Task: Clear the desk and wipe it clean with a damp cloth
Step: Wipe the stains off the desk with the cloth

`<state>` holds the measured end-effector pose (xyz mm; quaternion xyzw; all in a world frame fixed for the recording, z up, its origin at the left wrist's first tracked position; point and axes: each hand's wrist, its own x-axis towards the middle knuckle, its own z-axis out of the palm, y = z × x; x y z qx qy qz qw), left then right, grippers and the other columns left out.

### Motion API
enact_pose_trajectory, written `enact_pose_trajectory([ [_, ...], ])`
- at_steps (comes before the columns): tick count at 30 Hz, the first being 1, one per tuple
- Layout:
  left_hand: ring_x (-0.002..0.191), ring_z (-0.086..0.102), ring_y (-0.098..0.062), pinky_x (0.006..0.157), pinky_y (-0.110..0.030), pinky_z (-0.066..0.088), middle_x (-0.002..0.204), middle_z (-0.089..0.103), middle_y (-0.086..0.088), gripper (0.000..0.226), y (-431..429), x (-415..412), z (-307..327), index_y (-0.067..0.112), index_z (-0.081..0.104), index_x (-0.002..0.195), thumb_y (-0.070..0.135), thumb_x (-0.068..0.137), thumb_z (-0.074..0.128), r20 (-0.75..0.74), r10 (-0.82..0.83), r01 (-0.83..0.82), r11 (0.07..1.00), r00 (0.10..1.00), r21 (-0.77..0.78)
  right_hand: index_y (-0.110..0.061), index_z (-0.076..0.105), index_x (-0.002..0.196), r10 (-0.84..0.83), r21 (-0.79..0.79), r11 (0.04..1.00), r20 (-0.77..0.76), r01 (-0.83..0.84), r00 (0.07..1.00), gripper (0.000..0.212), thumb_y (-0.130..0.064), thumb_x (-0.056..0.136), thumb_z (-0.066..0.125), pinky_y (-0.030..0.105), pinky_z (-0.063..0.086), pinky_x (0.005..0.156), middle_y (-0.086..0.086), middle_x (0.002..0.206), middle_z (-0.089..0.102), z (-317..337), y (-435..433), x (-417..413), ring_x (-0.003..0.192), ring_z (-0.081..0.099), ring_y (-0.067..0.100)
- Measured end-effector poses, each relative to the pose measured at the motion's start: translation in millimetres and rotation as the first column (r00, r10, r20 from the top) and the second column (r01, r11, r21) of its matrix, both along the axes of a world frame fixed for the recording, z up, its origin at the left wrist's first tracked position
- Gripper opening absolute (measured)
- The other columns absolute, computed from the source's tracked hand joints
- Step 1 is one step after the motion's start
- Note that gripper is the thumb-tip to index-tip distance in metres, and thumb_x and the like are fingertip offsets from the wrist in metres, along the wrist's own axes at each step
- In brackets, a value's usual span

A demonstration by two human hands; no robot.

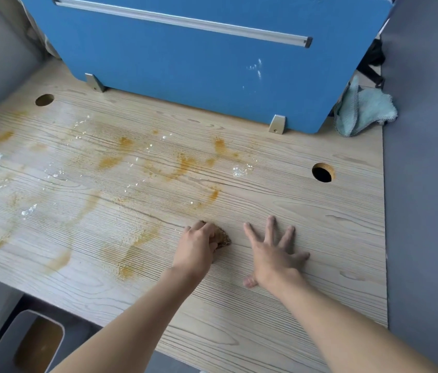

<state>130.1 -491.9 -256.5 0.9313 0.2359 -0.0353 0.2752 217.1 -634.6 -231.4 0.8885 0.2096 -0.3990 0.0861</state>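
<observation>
The light wooden desk carries orange-yellow powder smears and white specks across its left and middle. My left hand grips a small, stained brown cloth and presses it on the desk near the front middle; most of the cloth is hidden under the fingers. My right hand lies flat on the desk just right of it, fingers spread and straight.
A blue partition panel stands along the desk's back edge on metal brackets. A light blue-green cloth lies crumpled at the back right corner. Two cable holes pierce the desktop. A bin sits below the front left edge.
</observation>
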Motion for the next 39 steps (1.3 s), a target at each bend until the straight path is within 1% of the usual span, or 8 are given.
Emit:
enact_pose_trajectory([
  [4, 0.091, 0.050, -0.021, 0.072, -0.028, 0.034, 0.095, 0.055, 0.002, 0.024, -3.5, -6.6, -0.8, 0.023, 0.046, 0.085, 0.009, 0.089, 0.065, 0.006, -0.057, 0.057, 0.998, 0.998, -0.014, -0.049, -0.031, 0.146, 0.011, -0.013, 1.000, 0.005, -0.011, 1.000, 0.137, -0.055, 0.070, 0.082, 0.083, 0.019, 0.103, 0.011, 0.154, -0.045, -0.8, 1.7, -0.1, 0.143, -0.025, 0.055],
  [9, 0.088, 0.051, -0.025, 0.073, -0.035, 0.042, 0.091, 0.053, 0.000, 0.024, 4.8, 19.7, 0.1, 0.019, 0.046, 0.082, 0.006, 0.090, 0.064, 0.011, 0.029, -0.029, 0.999, 1.000, -0.019, -0.048, -0.030, 0.147, 0.016, -0.010, 1.000, 0.006, -0.016, 1.000, 0.136, -0.054, 0.071, 0.082, 0.083, 0.019, 0.103, 0.012, 0.154, -0.044, -0.2, 0.8, 0.7, 0.143, -0.025, 0.055],
  [14, 0.087, 0.049, -0.020, 0.072, -0.030, 0.036, 0.092, 0.051, 0.005, 0.027, 3.8, 8.5, 0.6, 0.023, 0.045, 0.083, 0.008, 0.089, 0.067, 0.003, -0.039, 0.040, 0.999, 0.999, -0.018, -0.048, -0.030, 0.147, 0.018, -0.008, 1.000, -0.002, -0.018, 1.000, 0.136, -0.054, 0.071, 0.082, 0.084, 0.018, 0.103, 0.011, 0.154, -0.045, 1.8, 1.1, 1.4, 0.142, -0.026, 0.055],
  [19, 0.089, 0.053, -0.026, 0.070, -0.032, 0.037, 0.094, 0.056, -0.001, 0.011, 22.3, 28.3, -1.5, 0.014, 0.061, 0.093, 0.005, 0.089, 0.066, 0.049, 0.074, -0.074, 0.997, 0.996, -0.006, -0.049, -0.029, 0.148, 0.023, -0.015, 1.000, -0.002, -0.023, 1.000, 0.134, -0.052, 0.073, 0.082, 0.083, 0.018, 0.104, 0.011, 0.154, -0.045, 3.2, 1.3, 0.5, 0.143, -0.026, 0.055],
  [25, 0.099, 0.049, -0.021, 0.079, -0.029, 0.040, 0.108, 0.059, 0.000, 0.018, 5.9, 17.3, -3.4, 0.016, 0.064, 0.107, 0.007, 0.092, 0.060, 0.064, -0.121, 0.121, 0.993, 0.991, -0.003, -0.052, -0.028, 0.147, -0.006, -0.027, 1.000, 0.002, 0.006, 1.000, 0.134, -0.051, 0.073, 0.083, 0.080, 0.020, 0.106, 0.008, 0.153, -0.046, 1.9, 3.5, 0.0, 0.144, -0.026, 0.052],
  [31, 0.100, 0.052, -0.026, 0.078, -0.031, 0.040, 0.111, 0.063, -0.006, 0.019, 31.3, 37.7, -11.1, 0.013, 0.065, 0.110, 0.009, 0.092, 0.062, 0.081, -0.062, 0.061, 0.998, 0.995, 0.011, -0.055, -0.026, 0.146, -0.058, -0.039, 0.998, 0.002, 0.058, 0.998, 0.136, -0.047, 0.070, 0.087, 0.080, 0.019, 0.107, 0.003, 0.153, -0.048, -2.5, 5.3, 0.8, 0.145, -0.027, 0.048],
  [35, 0.104, 0.051, -0.025, 0.087, -0.033, 0.042, 0.114, 0.061, -0.002, 0.021, 19.4, 29.4, -12.2, 0.015, 0.063, 0.113, 0.011, 0.093, 0.060, 0.059, -0.178, 0.178, 0.984, 0.982, 0.010, -0.056, -0.029, 0.144, -0.056, -0.062, 0.996, 0.017, 0.057, 0.998, 0.140, -0.050, 0.067, 0.088, 0.077, 0.022, 0.107, 0.003, 0.152, -0.048, -5.5, 7.3, 0.1, 0.146, -0.025, 0.049],
  [39, 0.104, 0.051, -0.024, 0.086, -0.034, 0.045, 0.111, 0.061, -0.002, 0.014, 26.9, 35.0, -13.0, 0.013, 0.062, 0.107, 0.016, 0.093, 0.063, 0.055, -0.202, 0.202, 0.979, 0.978, -0.007, -0.053, -0.020, 0.149, -0.003, -0.037, 0.999, 0.055, 0.005, 0.998, 0.134, -0.058, 0.066, 0.085, 0.071, 0.021, 0.111, 0.004, 0.161, -0.035, -2.0, 4.9, 9.7, 0.148, -0.016, 0.050],
])
